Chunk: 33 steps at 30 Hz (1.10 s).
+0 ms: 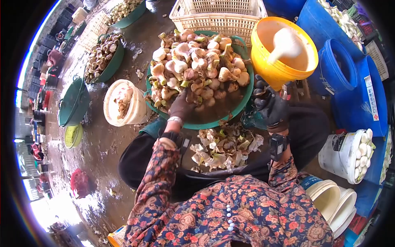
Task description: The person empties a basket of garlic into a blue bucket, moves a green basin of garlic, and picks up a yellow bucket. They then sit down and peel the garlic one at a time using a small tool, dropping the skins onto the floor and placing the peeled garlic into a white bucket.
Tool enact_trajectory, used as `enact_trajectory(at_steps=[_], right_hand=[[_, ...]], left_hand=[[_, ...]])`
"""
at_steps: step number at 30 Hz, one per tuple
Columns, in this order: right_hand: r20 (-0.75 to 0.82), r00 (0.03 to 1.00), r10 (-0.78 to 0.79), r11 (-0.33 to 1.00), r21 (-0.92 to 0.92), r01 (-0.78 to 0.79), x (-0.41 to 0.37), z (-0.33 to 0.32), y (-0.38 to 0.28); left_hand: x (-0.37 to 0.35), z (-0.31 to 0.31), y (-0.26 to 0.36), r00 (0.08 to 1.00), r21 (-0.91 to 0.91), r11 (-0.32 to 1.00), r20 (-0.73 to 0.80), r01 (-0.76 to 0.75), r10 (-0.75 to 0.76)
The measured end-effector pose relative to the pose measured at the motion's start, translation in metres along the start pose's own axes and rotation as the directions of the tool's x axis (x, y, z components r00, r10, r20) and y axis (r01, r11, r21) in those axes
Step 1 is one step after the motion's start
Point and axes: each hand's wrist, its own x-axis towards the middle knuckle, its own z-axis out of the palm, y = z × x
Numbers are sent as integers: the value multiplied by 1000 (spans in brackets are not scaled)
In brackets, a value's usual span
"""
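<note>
- In the head view, the person is sitting low by a big green basin (214, 122) that is holding a heap of bulbs (197, 66).
- The left hand (181, 106), in a dark glove, is reaching into the near side of the basin and is lying on the bulbs at the edge of the heap. Its fingers are bending down, but I cannot tell if they are gripping a bulb.
- The right hand (271, 108), also gloved, is hanging just outside the basin rim, near a yellow bucket (267, 72). Its fingers are curling in; I cannot tell if they are pinching anything.
- The bulbs are looking hard, round and light, with muddy, maybe slippery skins and short stalks. Gripping one around its fat middle is probably the safest way.
- A pile of torn peels (224, 146) is lying on the person's lap, between the two arms.
- A white bucket (135, 111) is standing left of the basin, and a white tub (341, 156) of clean white pieces is standing on the right.
</note>
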Motion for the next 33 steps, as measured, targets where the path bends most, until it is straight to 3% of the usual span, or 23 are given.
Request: enact_trajectory(at_steps=[2,3,4,5,6,7,8,10,12,15,16,18,21,22,23,24,25,26,28,29,30,32,33], right_hand=[[50,999,-13,890,-455,34,5,-18,5],[-38,997,-71,850,-524,41,2,-19,23],[-55,992,-113,706,-707,41,0,-33,37],[-67,986,-155,525,-851,24,3,-51,52],[-97,979,-182,424,-906,-11,9,-69,68],[-123,970,-209,320,-946,-51,12,-79,83],[-128,970,-207,327,-943,-55,11,-79,94],[106,967,-231,171,-974,148,9,-77,108],[129,961,-246,139,-976,167,6,-77,110],[122,960,-254,107,-982,153,1,-68,107],[123,959,-254,107,-982,154,-3,-63,104],[90,986,-137,-70,-994,81,-7,-55,100],[165,977,-135,-154,-978,144,-8,-68,104],[167,977,-135,-154,-977,146,-6,-75,106],[101,990,-102,94,-989,111,-4,-75,108],[46,998,-52,334,-941,61,-3,-75,108],[-63,987,148,540,-831,-135,-5,-77,97],[-60,987,149,540,-831,-132,-4,-80,99],[-17,992,128,737,-667,-107,-5,-87,108],[-22,998,65,681,-730,-61,-10,-75,108],[-22,998,63,681,-730,-59,-17,-58,105],[-365,853,372,659,-543,-520,-29,-31,99],[-364,864,349,653,-566,-503,-23,-58,104]], left_hand=[[13,7,5,990,74,993,100,90,-97],[17,14,4,992,10,992,40,123,-124],[19,22,3,988,-55,986,-15,154,-155],[18,30,-9,990,-98,995,-141,-8,-6],[9,25,-7,991,-94,996,-131,-5,-8],[-3,8,2,984,-459,874,145,161,-105],[-14,-9,11,904,-697,607,419,382,-88],[-46,-30,34,850,-667,608,527,432,-26],[-75,-34,55,882,-692,656,463,302,82],[-96,-17,57,946,-708,705,206,-32,250],[-101,-14,52,946,-708,705,206,-33,251],[-107,-31,65,947,-330,929,206,-168,245],[-107,-31,60,951,-356,923,209,-144,229],[-106,-31,56,950,-377,914,204,-148,238],[-107,-36,56,950,-377,914,201,-149,238],[-108,-42,57,932,-610,785,335,105,135],[-108,-46,57,872,-746,560,482,361,80],[-109,-44,55,874,-747,560,480,359,80],[-114,-32,51,886,-859,320,452,399,108],[-118,-27,54,869,-858,218,490,466,69],[-118,-12,46,894,-896,139,437,422,105],[-120,2,54,950,-900,370,290,229,118],[-115,4,41,920,-798,577,340,172,196]])
